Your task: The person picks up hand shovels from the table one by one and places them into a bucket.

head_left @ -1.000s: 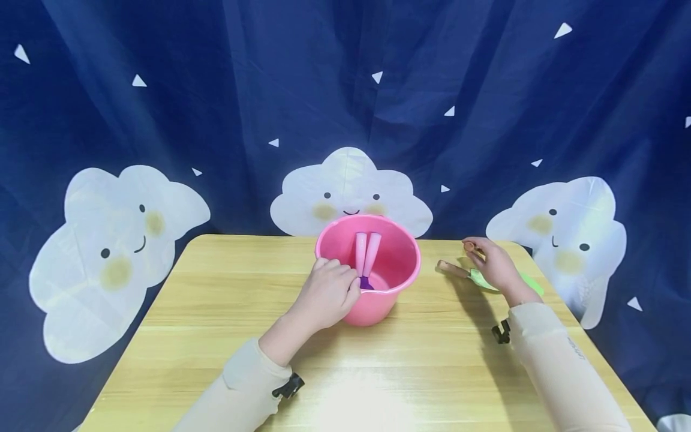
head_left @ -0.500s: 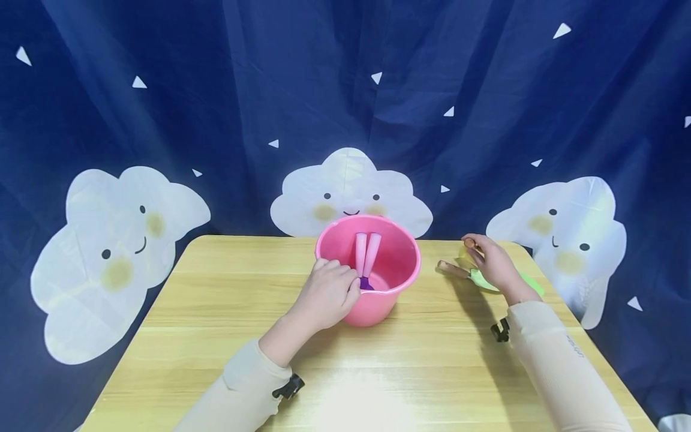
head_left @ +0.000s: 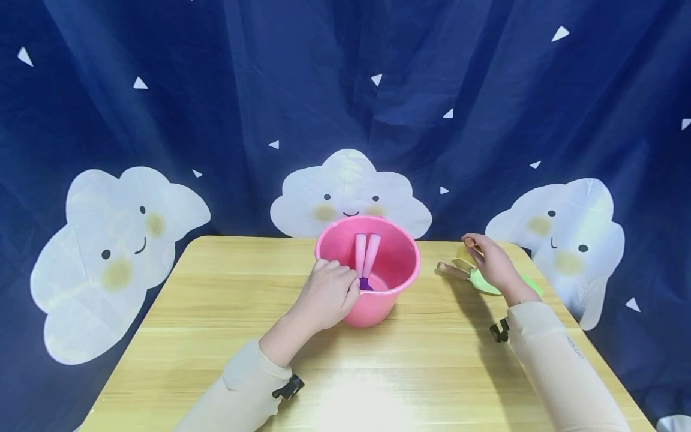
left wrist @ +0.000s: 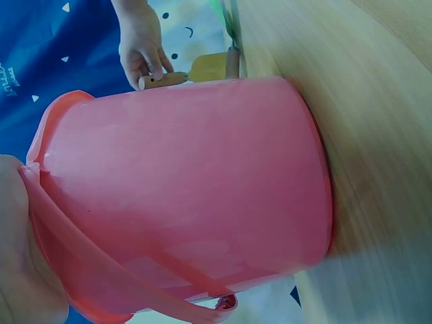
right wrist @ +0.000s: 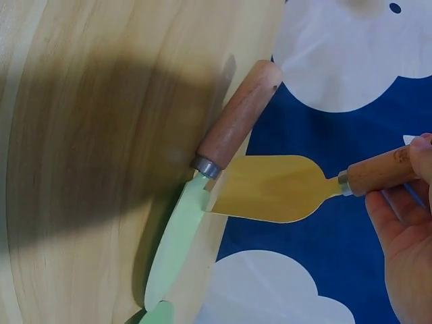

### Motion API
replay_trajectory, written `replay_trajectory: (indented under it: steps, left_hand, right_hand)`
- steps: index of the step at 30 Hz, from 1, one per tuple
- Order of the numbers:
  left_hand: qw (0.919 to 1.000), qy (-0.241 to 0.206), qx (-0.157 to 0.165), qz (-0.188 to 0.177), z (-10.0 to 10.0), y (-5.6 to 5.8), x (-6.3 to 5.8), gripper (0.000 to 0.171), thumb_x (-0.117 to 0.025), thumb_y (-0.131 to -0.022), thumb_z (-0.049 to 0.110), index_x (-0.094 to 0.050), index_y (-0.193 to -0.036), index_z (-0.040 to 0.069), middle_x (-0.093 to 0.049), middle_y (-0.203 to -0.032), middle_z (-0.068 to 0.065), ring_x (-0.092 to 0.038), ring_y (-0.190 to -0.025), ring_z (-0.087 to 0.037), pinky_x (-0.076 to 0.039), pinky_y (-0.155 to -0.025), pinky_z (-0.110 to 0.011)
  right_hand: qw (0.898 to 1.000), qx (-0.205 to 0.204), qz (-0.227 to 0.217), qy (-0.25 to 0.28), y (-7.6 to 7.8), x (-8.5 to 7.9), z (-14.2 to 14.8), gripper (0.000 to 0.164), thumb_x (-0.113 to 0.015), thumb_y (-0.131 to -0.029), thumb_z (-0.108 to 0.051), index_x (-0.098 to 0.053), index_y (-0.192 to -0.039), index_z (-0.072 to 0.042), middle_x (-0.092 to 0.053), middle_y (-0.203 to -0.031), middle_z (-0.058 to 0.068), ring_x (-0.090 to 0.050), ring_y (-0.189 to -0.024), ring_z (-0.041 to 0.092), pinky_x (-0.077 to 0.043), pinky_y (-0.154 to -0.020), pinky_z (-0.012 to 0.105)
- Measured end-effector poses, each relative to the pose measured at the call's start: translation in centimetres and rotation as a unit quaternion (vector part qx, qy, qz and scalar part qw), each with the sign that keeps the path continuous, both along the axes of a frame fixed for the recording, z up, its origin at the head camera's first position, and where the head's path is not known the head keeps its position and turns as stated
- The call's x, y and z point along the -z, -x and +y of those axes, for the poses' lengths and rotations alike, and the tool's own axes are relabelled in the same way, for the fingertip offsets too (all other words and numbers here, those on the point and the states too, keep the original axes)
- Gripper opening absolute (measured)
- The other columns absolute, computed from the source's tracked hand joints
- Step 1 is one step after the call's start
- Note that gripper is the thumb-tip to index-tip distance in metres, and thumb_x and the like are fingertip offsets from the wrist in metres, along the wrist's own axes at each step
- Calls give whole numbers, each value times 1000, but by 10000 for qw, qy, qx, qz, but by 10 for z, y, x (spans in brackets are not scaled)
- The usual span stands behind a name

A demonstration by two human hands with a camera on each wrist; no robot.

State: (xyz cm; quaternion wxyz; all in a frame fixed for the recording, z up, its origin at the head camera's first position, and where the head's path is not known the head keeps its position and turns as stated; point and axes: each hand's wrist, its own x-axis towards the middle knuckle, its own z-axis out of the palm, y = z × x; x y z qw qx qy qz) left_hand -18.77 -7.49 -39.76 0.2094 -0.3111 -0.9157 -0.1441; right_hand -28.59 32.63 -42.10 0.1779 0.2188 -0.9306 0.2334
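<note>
My left hand [head_left: 329,294] grips the near rim of a pink bucket [head_left: 378,309] standing upright on the table. Two tools with pale pink handles [head_left: 360,255] and purple lower parts lean inside it. At the far right, my right hand [head_left: 495,264] holds a small yellow shovel [right wrist: 270,189] by the end of its wooden handle, blade pointing down. The blade's lower edge is beside a green trowel [right wrist: 175,246] with a wooden handle, which lies on the table; whether they touch I cannot tell. The left wrist view shows the bucket's side and its lowered handle [left wrist: 88,236].
A second green piece [head_left: 531,283] lies past the trowel, partly hidden by the right hand. The wooden table [head_left: 227,300] ends just behind the bucket and the tools. Behind it hangs a dark blue curtain [head_left: 302,78] with white clouds.
The yellow blade, hardly visible a second ago, has come into sight under the right hand. The left hand and the bucket stay where they were.
</note>
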Motion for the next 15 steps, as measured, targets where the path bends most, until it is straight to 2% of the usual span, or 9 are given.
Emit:
replay_trajectory:
  steps: [7, 15]
  left_hand:
    - [10000, -31, -24, -25, 1, -1, 0, 26, -51, -98, 23, -52, -72, 20, -49, -66, 7, -44, -70, -15, -35, -78, -37]
    - [9999, 30, -58, -84, 0, -1, -2, 26, -48, -98, 26, -53, -73, 21, -48, -66, 8, -44, -70, -13, -35, -79, -36]
  right_hand:
    - [9999, -83, 74, 42, -2, -2, -1, 25, -55, -97, 7, -56, -122, 6, -60, -115, 27, -58, -111, 47, -46, -93, 59]
    - [9997, -199, -11, 133, -6, -11, -5, 22, -53, -100, 3, -55, -122, 7, -59, -117, 28, -59, -109, 49, -46, -93, 59]
